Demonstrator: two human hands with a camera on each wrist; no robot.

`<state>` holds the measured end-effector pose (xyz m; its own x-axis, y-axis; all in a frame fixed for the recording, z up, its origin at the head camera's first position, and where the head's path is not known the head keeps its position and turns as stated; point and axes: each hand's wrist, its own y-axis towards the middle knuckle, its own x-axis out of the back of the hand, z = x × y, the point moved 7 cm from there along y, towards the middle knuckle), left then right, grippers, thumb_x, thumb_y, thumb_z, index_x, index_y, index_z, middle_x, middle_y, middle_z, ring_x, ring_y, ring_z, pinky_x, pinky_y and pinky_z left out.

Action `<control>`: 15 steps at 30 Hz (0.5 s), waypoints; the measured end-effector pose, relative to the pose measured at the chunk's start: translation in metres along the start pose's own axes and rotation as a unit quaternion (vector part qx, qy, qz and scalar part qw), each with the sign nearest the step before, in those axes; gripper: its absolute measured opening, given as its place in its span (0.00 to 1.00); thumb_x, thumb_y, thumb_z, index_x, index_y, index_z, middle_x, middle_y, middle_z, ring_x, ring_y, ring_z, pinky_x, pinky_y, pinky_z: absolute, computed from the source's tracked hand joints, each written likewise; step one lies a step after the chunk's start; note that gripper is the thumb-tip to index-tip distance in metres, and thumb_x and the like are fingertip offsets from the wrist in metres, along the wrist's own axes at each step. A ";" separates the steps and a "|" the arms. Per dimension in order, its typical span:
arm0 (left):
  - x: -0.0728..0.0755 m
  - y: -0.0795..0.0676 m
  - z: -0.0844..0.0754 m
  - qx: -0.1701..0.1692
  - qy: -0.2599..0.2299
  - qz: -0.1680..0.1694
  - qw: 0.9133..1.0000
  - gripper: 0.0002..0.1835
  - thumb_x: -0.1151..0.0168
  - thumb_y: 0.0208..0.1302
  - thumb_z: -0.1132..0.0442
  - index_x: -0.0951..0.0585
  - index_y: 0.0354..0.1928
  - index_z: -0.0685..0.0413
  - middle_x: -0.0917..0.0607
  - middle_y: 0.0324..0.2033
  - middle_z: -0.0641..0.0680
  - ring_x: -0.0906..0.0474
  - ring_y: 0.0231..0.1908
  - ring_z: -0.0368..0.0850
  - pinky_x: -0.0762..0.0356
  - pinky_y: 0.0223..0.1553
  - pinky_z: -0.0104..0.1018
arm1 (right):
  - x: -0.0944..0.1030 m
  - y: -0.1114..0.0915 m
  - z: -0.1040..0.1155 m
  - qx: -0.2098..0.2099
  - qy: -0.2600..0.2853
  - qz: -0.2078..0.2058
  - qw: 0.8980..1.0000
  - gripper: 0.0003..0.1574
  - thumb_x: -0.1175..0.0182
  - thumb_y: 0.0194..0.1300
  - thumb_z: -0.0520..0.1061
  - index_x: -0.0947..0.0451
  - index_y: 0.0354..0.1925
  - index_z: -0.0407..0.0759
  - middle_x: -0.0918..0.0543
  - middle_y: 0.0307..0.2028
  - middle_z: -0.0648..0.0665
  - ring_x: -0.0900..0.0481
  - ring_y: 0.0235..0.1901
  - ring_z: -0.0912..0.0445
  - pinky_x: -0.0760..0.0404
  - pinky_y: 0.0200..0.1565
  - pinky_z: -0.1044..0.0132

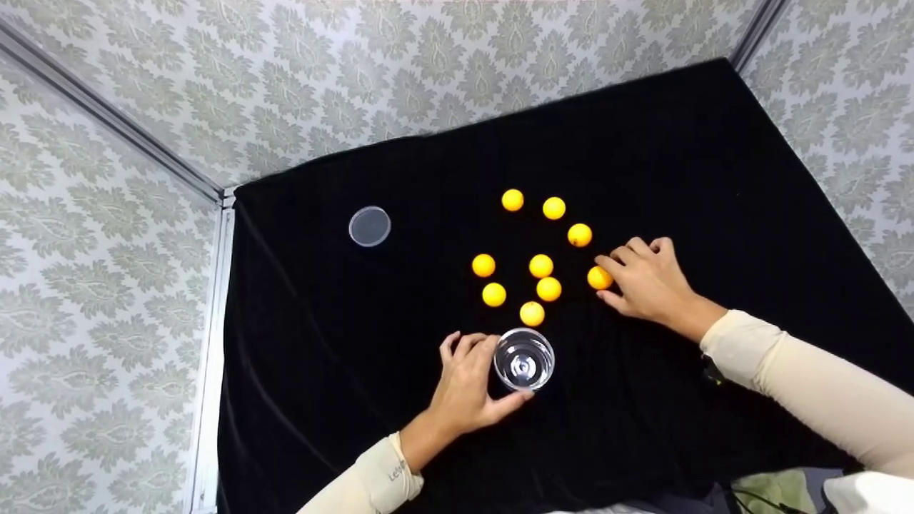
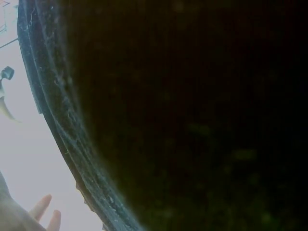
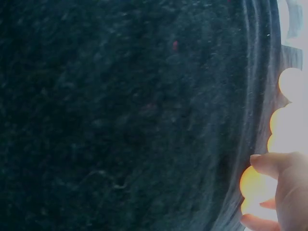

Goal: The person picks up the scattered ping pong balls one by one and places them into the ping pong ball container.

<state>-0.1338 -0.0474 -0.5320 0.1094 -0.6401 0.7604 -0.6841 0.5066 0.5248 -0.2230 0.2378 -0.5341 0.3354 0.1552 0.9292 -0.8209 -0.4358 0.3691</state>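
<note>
My left hand [image 1: 463,389] holds a clear round plastic jar [image 1: 523,343], fingers at its left side and thumb along its near edge. The jar stands open at the top, with no ball visible inside. Farther right, my right hand [image 1: 651,283] pinches an orange ping-pong ball [image 1: 598,279] between fingers and thumb. In the right wrist view, that hand [image 3: 291,187] is at the right edge beside glowing balls. Only fingertips [image 2: 41,208] show in the left wrist view, low on the left. Several loose ping-pong balls [image 1: 540,266] lie between and beyond the hands.
A translucent round lid [image 1: 370,226] lies at the far left on the black cloth [image 1: 343,321]. One ball [image 1: 532,314] sits just beyond the jar's rim. Patterned walls [image 1: 428,64] rise behind and beside the cloth. Dark cloth fills most of both wrist views.
</note>
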 end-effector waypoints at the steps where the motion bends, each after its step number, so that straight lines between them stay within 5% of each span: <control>1: 0.000 0.000 0.000 0.001 0.000 0.001 1.000 0.43 0.36 0.40 0.30 0.25 0.52 0.54 0.21 0.44 0.47 0.29 0.48 0.43 0.44 0.56 0.61 | -0.001 -0.001 -0.001 0.000 0.000 0.001 1.000 0.34 0.36 0.47 0.65 0.21 0.48 0.48 0.18 0.39 0.43 0.29 0.40 0.46 0.38 0.39 0.43; 15: -0.001 -0.001 0.000 0.005 -0.012 -0.001 1.000 0.43 0.35 0.40 0.30 0.25 0.53 0.54 0.20 0.43 0.48 0.29 0.48 0.43 0.44 0.55 0.63 | -0.004 -0.005 -0.005 -0.014 0.007 -0.009 1.000 0.31 0.36 0.47 0.66 0.20 0.44 0.49 0.20 0.45 0.43 0.29 0.43 0.46 0.37 0.39 0.43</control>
<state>-0.1336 -0.0474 -0.5334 0.0941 -0.6548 0.7499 -0.6912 0.4991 0.5226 -0.2222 0.2438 -0.5397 0.3432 0.1752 0.9228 -0.8275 -0.4083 0.3854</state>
